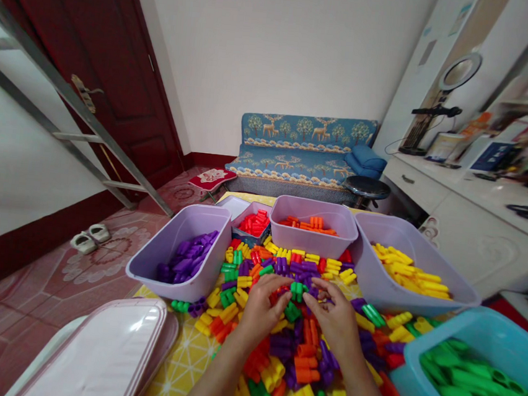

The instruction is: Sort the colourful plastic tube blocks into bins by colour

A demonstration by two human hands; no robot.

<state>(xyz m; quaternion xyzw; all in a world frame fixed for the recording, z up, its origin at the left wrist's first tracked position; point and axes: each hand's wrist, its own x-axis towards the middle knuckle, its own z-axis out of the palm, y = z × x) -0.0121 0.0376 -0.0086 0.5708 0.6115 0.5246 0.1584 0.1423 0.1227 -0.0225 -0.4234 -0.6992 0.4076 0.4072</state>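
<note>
**Left hand and right hand in a heap of plastic tube blocks**

The heap lies on a yellow patterned cloth, running from under the forearms to the far bins. Around it stand a lilac bin of purple blocks, a lilac bin of orange blocks and a lilac bin of yellow blocks. A small tray of red blocks sits between the first 2 bins, a turquoise bin of green blocks stands at lower right, and a pink lid lies at lower left. Open room is limited: only a narrow gap separates the hands. A green block sits in that gap, its long axis unclear among blocks lying at all angles. Both grips are curved, fingertips nearly together and down on the blocks; whether either is clamped on one cannot be told.
</note>
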